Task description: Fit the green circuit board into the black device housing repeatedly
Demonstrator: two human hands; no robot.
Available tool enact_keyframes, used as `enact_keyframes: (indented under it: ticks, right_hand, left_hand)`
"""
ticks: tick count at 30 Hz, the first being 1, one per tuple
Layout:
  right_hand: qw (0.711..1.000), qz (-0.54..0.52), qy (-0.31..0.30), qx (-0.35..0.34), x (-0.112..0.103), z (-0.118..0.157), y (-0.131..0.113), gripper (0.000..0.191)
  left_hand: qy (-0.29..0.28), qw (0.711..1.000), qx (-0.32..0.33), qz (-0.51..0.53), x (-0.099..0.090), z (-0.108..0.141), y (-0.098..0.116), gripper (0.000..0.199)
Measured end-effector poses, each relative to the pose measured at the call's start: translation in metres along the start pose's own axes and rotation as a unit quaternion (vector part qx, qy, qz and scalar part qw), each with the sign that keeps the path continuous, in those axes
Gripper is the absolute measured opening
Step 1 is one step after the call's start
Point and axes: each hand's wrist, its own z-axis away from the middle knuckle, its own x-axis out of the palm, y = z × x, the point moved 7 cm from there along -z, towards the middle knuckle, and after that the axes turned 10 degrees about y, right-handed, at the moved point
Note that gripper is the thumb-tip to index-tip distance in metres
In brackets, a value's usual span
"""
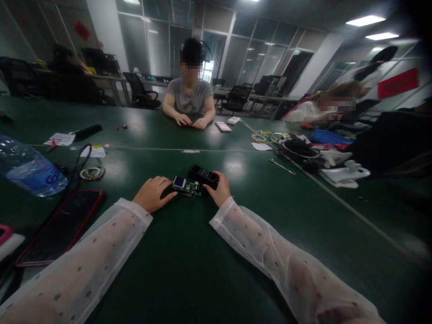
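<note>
In front of me on the green table lies a small circuit board [191,187] with a little square screen at its left end. My left hand [152,194] has its thumb and fingers closed at the board's left end. Just behind the board is a black plastic case [201,175], angled slightly. My right hand [220,190] grips the case's right end, with the thumb in front near the board's right end and the fingers behind. Board and case are close together; whether they touch I cannot tell.
A water bottle [32,168], a red-edged phone [64,227] and a coiled cable [92,173] lie on the left. To the right are a wrench [282,167], tangled cables [270,136] and white plastic parts [344,174]. A person [189,96] sits across the table [189,270].
</note>
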Motion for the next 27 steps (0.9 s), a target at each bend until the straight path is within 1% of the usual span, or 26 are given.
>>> enact_keyframes:
  ticks: [2,4,8,10,13,14,17,19,23,25,27]
  right_hand:
    - [1.000,-0.006,-0.012,0.010,0.001,0.000,0.000,0.049]
    - [1.000,-0.017,-0.009,0.024,0.000,-0.001,0.000,0.046]
    - [0.995,-0.068,0.037,0.055,-0.009,-0.002,-0.005,0.048]
    - [0.992,-0.107,0.048,0.042,-0.013,-0.001,-0.015,0.049]
    - [0.990,-0.136,0.045,-0.001,-0.019,0.004,-0.036,0.050]
    - [0.990,-0.133,0.039,-0.014,-0.020,0.006,-0.042,0.050]
    - [0.991,-0.118,-0.007,-0.065,-0.021,0.014,-0.061,0.049]
    - [0.990,-0.114,-0.031,-0.079,-0.021,0.018,-0.067,0.049]
    - [0.989,-0.117,-0.062,-0.070,-0.020,0.021,-0.067,0.049]
    - [0.988,-0.119,-0.078,-0.055,-0.016,0.020,-0.064,0.049]
    - [0.987,-0.124,-0.095,-0.039,-0.012,0.020,-0.060,0.050]
  left_hand:
    - [-0.004,1.000,0.003,0.000,0.003,0.000,-0.001,0.043]
    - [-0.002,1.000,0.005,0.000,0.005,0.001,-0.003,0.040]
    - [0.006,1.000,0.008,0.003,0.006,0.002,-0.005,0.036]
    - [0.007,1.000,0.007,0.005,0.006,0.002,-0.005,0.035]
    - [0.006,1.000,0.006,0.012,0.007,0.002,-0.005,0.035]
    - [0.006,1.000,0.006,0.013,0.006,0.002,-0.005,0.035]
    - [0.011,1.000,0.007,0.011,0.006,0.002,-0.006,0.034]
    - [0.012,1.000,0.008,0.011,0.006,0.001,-0.006,0.033]
    - [0.013,1.000,0.007,0.020,0.006,0.000,-0.006,0.035]
    - [0.024,0.999,0.002,0.024,0.005,0.000,-0.007,0.043]
    - [0.038,0.999,-0.008,0.024,0.004,0.001,-0.009,0.057]
